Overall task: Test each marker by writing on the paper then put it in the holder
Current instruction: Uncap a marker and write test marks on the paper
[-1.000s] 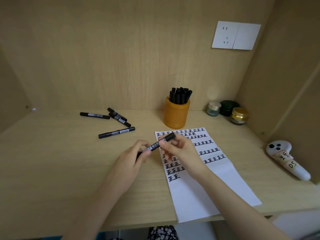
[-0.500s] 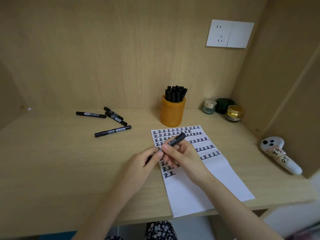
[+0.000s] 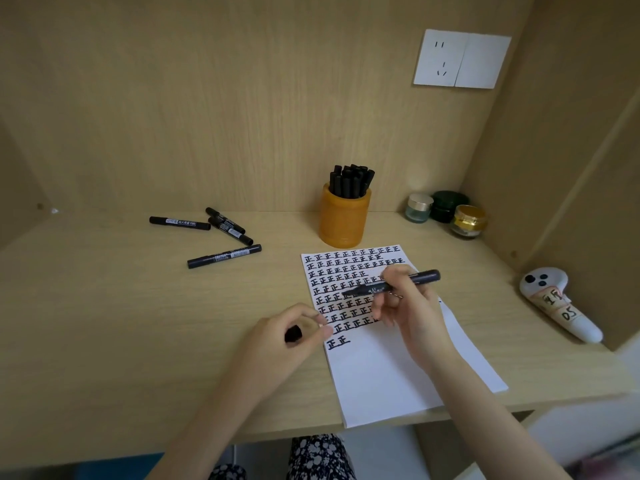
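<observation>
My right hand (image 3: 407, 306) grips an uncapped black marker (image 3: 420, 277) above the white paper (image 3: 398, 372), its tip pointing left over the rows of written characters. My left hand (image 3: 284, 337) rests at the paper's left edge, closed around the black cap (image 3: 293, 333). The orange holder (image 3: 344, 220) stands behind the paper with several black markers upright in it. Several more black markers (image 3: 224, 256) lie loose on the desk at the back left.
Three small jars (image 3: 446, 211) sit in the back right corner. A white controller (image 3: 557, 301) with taped labels lies by the right wall. A wall socket (image 3: 460, 58) is on the back panel. The paper overhangs the desk's front edge.
Both hands held the capped marker together before. Now the cap is off in my left hand, and my right hand has carried the marker to the right over the paper.
</observation>
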Demonstrator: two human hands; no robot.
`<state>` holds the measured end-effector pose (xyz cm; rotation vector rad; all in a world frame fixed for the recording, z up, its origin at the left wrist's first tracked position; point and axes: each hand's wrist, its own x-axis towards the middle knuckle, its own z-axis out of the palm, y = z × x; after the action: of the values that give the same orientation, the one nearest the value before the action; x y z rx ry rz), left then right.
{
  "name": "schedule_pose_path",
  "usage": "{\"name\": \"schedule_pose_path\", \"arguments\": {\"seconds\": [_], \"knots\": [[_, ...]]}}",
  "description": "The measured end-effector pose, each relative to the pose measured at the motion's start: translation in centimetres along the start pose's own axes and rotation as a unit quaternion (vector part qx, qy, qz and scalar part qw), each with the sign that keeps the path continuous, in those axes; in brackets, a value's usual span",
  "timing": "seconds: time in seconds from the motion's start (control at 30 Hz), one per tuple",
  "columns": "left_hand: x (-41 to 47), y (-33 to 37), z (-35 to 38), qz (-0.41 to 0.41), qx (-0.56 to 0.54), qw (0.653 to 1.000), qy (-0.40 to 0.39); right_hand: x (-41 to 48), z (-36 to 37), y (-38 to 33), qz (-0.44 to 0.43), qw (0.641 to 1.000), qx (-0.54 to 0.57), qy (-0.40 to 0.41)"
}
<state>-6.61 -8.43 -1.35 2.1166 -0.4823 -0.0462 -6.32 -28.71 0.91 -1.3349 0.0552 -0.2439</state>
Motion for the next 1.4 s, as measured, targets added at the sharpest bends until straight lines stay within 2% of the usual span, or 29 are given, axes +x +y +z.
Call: {"name": "schedule_pose_path", "arguments": {"seconds": [0.2,0.4,0.6,1.17,1.4], "knots": [[-1.0,-1.1,0.9,0.006,0.083,0.996,-0.035,-0.9,-0.7,1.0,0.008,0.995,-0.094,0.014],[-1.3,-0.4,0.7,0.027,0.177,0.981,-0.070,-1.2,0.0,2.0,0.002,0.984,-0.163,0.074],[-1.1,-1.5,1.2,0.037,0.200,0.977,-0.068,-1.6,0.2,3.4,-0.019,0.973,-0.197,0.116],[-1.3,-1.0,1.1,0.040,0.212,0.974,-0.067,-1.6,0.3,3.7,-0.032,0.965,-0.244,0.089],[-1.3,-1.1,1.1,0.040,0.206,0.976,-0.066,-1.6,0.4,3.6,-0.044,0.957,-0.257,0.124]]}}
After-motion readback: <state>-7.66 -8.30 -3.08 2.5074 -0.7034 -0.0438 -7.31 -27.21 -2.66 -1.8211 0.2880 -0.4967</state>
